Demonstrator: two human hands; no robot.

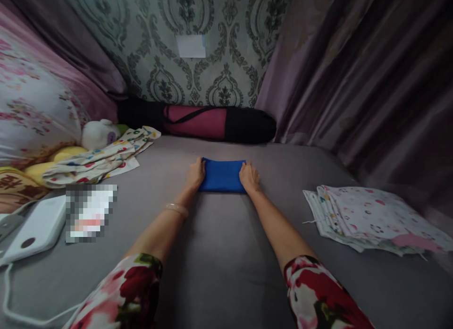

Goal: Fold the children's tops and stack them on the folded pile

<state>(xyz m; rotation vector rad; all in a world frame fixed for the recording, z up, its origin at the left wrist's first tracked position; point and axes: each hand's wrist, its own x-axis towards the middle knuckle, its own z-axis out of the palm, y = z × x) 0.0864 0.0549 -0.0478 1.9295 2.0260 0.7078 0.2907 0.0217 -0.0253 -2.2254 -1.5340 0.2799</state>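
A blue cloth, in a flat rectangular shape, is stretched between my two hands over the middle of the grey sheet. My left hand is closed on its left edge, near the upper left corner. On the right edge, my right hand grips near the upper right corner. The fingertips of both hands are partly hidden.
Folded patterned cloths lie in a stack at the right. At the left are a patterned cloth, a white plush toy, a white device and its cable. A black and maroon bag lies along the wall.
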